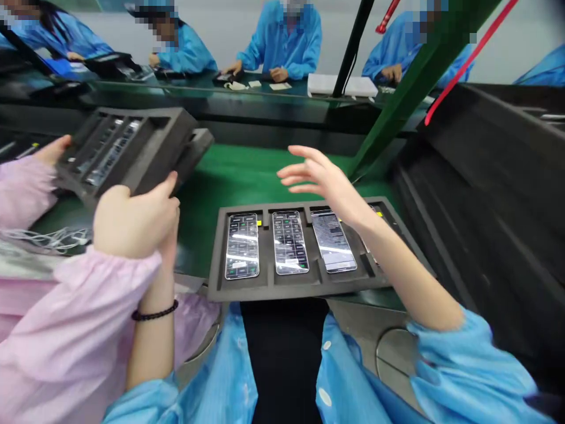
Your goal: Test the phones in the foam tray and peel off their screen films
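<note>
Raised tray (152,147) at ten o'clock, likely handover; left hand (169,235) mostly behind neighbour's fist (126,224), can't tell grip from here; right hand (306,174) empty, loose, near phone tray (265,253) at twelve; next calls for steady hold

1. Black foam tray (238,290): flat, on green bench (247,171).
2. Phones (242,246) in its slots: 3 clear, screens up, lit; left 2 show grids.
3. Raised foam tray (152,156): left side, tilted, blurred.

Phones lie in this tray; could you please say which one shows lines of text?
The third phone from the left; the first phone and second phone show grids of boxes instead. The right arm partly hides the tray further right.
</note>
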Tool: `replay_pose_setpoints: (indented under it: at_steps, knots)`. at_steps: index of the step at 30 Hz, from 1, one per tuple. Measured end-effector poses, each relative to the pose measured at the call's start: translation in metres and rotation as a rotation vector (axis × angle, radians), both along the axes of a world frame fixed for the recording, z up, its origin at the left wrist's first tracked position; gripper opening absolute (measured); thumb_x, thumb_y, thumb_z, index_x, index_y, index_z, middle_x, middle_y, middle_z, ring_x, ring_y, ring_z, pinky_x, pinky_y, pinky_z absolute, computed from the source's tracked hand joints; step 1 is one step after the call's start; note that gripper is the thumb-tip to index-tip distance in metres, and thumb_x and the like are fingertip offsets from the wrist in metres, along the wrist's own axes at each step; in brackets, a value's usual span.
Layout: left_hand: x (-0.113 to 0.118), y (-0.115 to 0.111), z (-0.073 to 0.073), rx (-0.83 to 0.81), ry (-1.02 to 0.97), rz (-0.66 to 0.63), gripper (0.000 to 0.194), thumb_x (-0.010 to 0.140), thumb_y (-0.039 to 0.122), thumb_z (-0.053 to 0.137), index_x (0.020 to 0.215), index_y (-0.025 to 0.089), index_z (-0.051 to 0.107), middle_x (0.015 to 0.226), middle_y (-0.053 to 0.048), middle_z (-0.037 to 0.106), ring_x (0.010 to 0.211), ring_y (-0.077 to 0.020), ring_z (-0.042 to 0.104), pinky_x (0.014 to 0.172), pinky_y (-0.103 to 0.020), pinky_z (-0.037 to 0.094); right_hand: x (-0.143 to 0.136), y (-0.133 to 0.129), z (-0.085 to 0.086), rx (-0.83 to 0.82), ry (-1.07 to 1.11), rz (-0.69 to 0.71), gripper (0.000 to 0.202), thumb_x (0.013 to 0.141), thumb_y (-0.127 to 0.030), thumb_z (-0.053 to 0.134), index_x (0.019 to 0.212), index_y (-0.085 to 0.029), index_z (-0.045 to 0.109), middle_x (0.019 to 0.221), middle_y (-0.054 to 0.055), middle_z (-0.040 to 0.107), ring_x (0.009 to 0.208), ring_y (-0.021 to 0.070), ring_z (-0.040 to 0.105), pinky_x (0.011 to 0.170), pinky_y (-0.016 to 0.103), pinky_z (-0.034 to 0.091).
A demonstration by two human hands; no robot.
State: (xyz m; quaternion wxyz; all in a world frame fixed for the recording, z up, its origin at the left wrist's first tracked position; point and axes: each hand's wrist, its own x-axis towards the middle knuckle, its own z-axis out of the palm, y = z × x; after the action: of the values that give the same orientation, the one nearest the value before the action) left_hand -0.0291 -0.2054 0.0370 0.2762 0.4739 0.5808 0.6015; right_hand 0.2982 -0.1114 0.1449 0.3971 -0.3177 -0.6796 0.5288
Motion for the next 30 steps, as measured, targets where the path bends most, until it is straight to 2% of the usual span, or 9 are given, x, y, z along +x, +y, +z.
replay_pose_setpoints:
  at_steps: [2,4,6,8,10,13,20,26,30]
  knots:
    - [0.026,0.003,-0.019,0.026,-0.019,0.102,0.064,0.095,0.071,0.025,0.148,0.037,0.038,0.156,-0.011,0.049,0.146,-0.0264,0.048,0.114,-0.054,0.046,0.039,-0.019,-0.020,0.133,-0.148,-0.127,0.038,0.102,-0.049,0.049,0.132,-0.026,0.059,0.122,0.005,0.073,0.114,0.0201,0.068,0.100,0.039,0.056]
    - [0.051,-0.001,-0.030,0.012,0.023,0.142,0.057,0.096,0.057,0.044,0.147,0.035,0.037,0.150,-0.011,0.054,0.140,-0.0267,0.053,0.115,-0.053,0.046,0.060,-0.033,-0.045,0.228,-0.321,-0.266,0.031,0.104,-0.042,0.048,0.125,-0.026,0.064,0.126,0.005,0.072,0.116,0.0213,0.068,0.101,0.042,0.055]
    - [0.068,-0.005,-0.032,-0.022,0.151,0.110,0.048,0.096,0.048,0.053,0.140,0.030,0.049,0.151,-0.009,0.052,0.149,-0.0278,0.041,0.128,-0.053,0.027,0.063,-0.038,-0.072,0.355,-0.498,-0.332,0.029,0.105,-0.036,0.045,0.117,-0.024,0.068,0.130,0.007,0.071,0.122,0.0242,0.065,0.106,0.047,0.052]
    - [0.075,-0.005,-0.028,-0.099,0.439,-0.035,0.042,0.099,0.044,0.049,0.137,0.027,0.056,0.159,-0.009,0.044,0.158,-0.0306,0.023,0.131,-0.057,0.002,0.056,-0.038,-0.093,0.488,-0.678,-0.327,0.030,0.104,-0.033,0.044,0.117,-0.022,0.070,0.141,0.012,0.064,0.134,0.0288,0.057,0.113,0.054,0.046]
    - [0.075,-0.004,-0.025,-0.159,0.708,-0.188,0.043,0.103,0.041,0.039,0.141,0.028,0.056,0.166,-0.009,0.033,0.161,-0.0327,0.011,0.129,-0.062,-0.008,0.047,-0.036,-0.106,0.586,-0.838,-0.282,0.032,0.104,-0.032,0.045,0.122,-0.021,0.069,0.153,0.015,0.054,0.142,0.0319,0.049,0.119,0.060,0.039]
    - [0.069,-0.002,-0.026,-0.168,0.828,-0.240,0.045,0.105,0.039,0.032,0.144,0.031,0.054,0.169,-0.007,0.026,0.161,-0.0345,0.008,0.128,-0.065,-0.006,0.040,-0.034,-0.110,0.653,-0.966,-0.237,0.035,0.104,-0.035,0.046,0.129,-0.021,0.066,0.160,0.016,0.045,0.146,0.0324,0.044,0.122,0.065,0.031]
    - [0.071,-0.003,-0.027,-0.205,0.915,-0.230,0.048,0.107,0.041,0.030,0.143,0.031,0.059,0.171,-0.005,0.021,0.160,-0.0373,0.007,0.127,-0.068,-0.006,0.041,-0.032,-0.111,0.664,-1.047,-0.148,0.040,0.105,-0.039,0.046,0.136,-0.020,0.062,0.161,0.019,0.043,0.144,0.0351,0.046,0.120,0.068,0.030]
    - [0.074,0.002,-0.024,-0.269,1.009,-0.321,0.048,0.107,0.046,0.032,0.152,0.038,0.048,0.174,-0.004,0.012,0.161,-0.0388,0.003,0.123,-0.074,-0.004,0.045,-0.033,-0.110,0.650,-0.958,-0.220,0.038,0.105,-0.035,0.046,0.138,-0.020,0.058,0.158,0.019,0.045,0.141,0.0339,0.049,0.120,0.064,0.033]
    - [0.073,-0.005,-0.022,-0.181,0.867,-0.142,0.054,0.107,0.053,0.025,0.154,0.035,0.045,0.171,-0.005,0.023,0.160,-0.0345,0.012,0.128,-0.067,0.000,0.057,-0.035,-0.101,0.668,-0.874,-0.322,0.037,0.103,-0.029,0.049,0.137,-0.017,0.057,0.152,0.020,0.051,0.138,0.0348,0.051,0.118,0.061,0.037]
